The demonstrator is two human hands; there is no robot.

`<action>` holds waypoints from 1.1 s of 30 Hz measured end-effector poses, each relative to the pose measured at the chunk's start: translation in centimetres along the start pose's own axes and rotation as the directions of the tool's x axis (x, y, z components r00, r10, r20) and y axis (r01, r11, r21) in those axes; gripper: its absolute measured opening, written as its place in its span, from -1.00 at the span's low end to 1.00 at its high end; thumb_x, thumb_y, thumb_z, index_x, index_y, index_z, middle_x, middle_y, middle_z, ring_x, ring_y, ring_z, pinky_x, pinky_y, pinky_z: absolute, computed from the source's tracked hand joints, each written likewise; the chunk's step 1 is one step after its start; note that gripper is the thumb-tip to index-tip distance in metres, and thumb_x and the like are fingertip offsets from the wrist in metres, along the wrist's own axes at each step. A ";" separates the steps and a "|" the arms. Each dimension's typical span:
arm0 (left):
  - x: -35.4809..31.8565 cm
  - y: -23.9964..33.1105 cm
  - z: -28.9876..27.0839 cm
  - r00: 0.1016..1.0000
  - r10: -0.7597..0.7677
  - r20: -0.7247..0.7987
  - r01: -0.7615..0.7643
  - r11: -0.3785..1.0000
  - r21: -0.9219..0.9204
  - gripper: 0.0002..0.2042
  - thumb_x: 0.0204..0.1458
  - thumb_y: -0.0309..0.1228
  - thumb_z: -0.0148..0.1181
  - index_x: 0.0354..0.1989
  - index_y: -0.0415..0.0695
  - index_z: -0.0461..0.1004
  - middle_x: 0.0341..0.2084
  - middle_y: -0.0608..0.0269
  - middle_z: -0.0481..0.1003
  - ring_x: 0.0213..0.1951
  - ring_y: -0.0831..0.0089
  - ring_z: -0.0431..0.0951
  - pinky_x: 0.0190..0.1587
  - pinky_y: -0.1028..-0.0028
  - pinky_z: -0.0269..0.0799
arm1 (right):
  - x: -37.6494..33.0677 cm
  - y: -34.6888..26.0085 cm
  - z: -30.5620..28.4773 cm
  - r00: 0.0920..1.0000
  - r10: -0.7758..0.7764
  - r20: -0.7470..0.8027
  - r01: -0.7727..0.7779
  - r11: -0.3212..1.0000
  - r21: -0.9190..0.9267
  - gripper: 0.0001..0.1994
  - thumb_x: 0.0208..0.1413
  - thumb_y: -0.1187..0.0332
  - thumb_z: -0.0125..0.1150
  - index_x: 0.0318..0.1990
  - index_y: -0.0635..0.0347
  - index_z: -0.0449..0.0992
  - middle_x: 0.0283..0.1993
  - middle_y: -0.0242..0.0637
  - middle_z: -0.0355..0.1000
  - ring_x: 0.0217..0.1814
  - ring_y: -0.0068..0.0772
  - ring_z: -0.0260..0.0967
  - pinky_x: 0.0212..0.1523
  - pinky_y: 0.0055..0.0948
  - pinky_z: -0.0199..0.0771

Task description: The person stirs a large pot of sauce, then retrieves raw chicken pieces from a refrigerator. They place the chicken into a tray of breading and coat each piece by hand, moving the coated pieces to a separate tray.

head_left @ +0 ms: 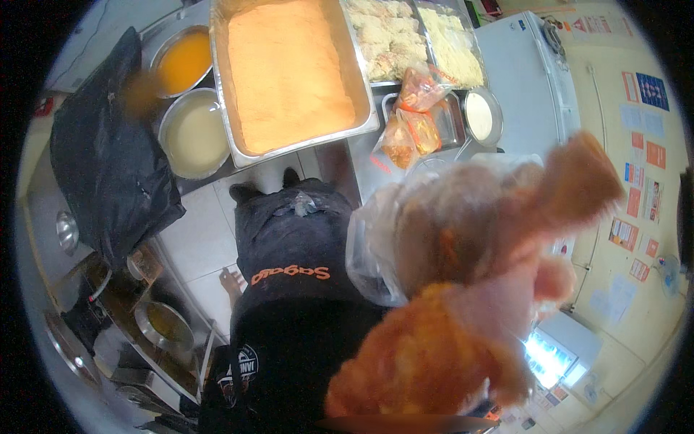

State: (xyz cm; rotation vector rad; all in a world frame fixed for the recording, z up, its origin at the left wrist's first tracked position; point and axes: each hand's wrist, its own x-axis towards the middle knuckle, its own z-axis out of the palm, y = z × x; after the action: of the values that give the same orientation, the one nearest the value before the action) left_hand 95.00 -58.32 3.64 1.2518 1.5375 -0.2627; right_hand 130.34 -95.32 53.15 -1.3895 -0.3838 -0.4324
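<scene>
A piece of chicken is held up close to the camera, orange-brown at its lower end and pinkish toward the upper right. It is blurred. My right hand, in a loose clear plastic glove, is closed round it, with part of the grip hidden. My left hand hangs low beside my dark apron, its fingers stretched and nothing seen in them. Beyond, a deep metal tray holds orange powder.
Left of the tray stand a bowl of orange liquid and a bowl of pale batter, beside a black plastic bag. On the right are coated pieces, tied food bags, a round pale container and a white freezer.
</scene>
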 end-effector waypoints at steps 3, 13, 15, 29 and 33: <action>1.2 -3.6 -2.9 0.991 -0.114 0.071 0.118 0.992 -0.046 -0.41 0.12 0.12 0.00 0.12 -0.09 0.16 -0.24 0.03 0.43 -0.26 0.18 0.52 -0.34 0.18 0.49 | -0.6 2.9 -0.1 0.995 0.094 -0.035 -0.098 0.987 -0.130 -0.62 0.11 0.00 0.19 -0.27 0.18 0.47 -0.32 -0.26 0.43 -0.37 -0.55 0.35 -0.39 -0.50 0.38; -2.8 5.2 -4.2 0.978 0.046 0.203 -0.068 0.993 0.100 -0.46 0.18 0.10 -0.15 0.12 -0.08 0.24 -0.19 0.04 0.46 -0.18 0.19 0.53 -0.29 0.20 0.49 | 3.5 17.3 -2.2 0.780 0.609 0.145 -0.589 0.792 -0.162 -0.55 0.17 -0.03 0.10 -0.28 0.30 0.49 -0.40 -0.26 0.46 -0.34 -0.48 0.40 -0.31 -0.46 0.43; -3.5 7.2 -2.7 0.971 0.081 0.224 -0.114 0.984 0.140 -0.47 0.19 0.10 -0.17 0.11 -0.09 0.25 -0.20 0.05 0.46 -0.18 0.21 0.53 -0.29 0.23 0.49 | 4.9 17.3 -3.3 0.871 0.444 0.210 -0.437 0.896 -0.084 -0.59 0.21 0.05 0.08 -0.18 0.31 0.46 -0.34 -0.27 0.48 -0.27 -0.44 0.44 -0.26 -0.48 0.44; 1.8 8.1 5.4 0.918 -0.039 0.395 -0.118 0.924 0.365 -0.42 0.19 0.13 -0.18 0.17 -0.08 0.23 -0.09 0.02 0.45 -0.11 0.20 0.51 -0.17 0.18 0.43 | -19.9 -0.4 -32.9 0.609 -0.050 -0.792 -0.738 0.330 -0.589 -0.54 0.26 0.10 0.01 -0.41 0.37 0.60 -0.36 -0.17 0.55 -0.31 -0.44 0.49 -0.22 -0.43 0.53; 3.4 8.8 9.0 0.899 -0.106 0.426 -0.150 0.838 0.525 -0.43 0.19 0.11 -0.18 0.18 -0.08 0.24 -0.07 0.06 0.45 -0.08 0.19 0.49 -0.15 0.17 0.42 | -32.8 -7.8 -39.2 0.059 -0.110 -0.992 -0.905 0.415 -0.099 -0.58 0.24 0.15 0.03 -0.48 0.28 0.63 -0.45 -0.22 0.58 -0.40 -0.52 0.49 -0.24 -0.52 0.45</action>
State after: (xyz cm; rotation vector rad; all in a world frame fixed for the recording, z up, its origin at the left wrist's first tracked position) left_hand 107.78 -59.12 1.04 1.5165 1.0729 -0.9649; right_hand 98.34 -132.96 37.75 -1.6280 1.6411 -0.8406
